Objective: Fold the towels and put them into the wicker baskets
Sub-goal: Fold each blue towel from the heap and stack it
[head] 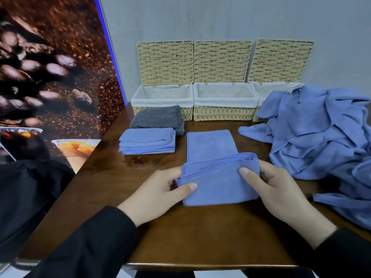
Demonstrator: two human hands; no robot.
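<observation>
Lying mid-counter, a blue towel was pinched at both near corners: the left hand and the right hand each had a thumb pressed on top with fingers curled beneath. Three lined wicker baskets were ranged behind; unfolded towels were heaped to the right.

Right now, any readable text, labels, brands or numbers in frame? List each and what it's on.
None readable.
Wall poster: only coffee beans and drinks, no words visible.
Unfolded blue towel pile: faint mark near its left corner, too blurred to read.
Wicker baskets, folded blue towels, towel in hand: no labels seen.
</observation>
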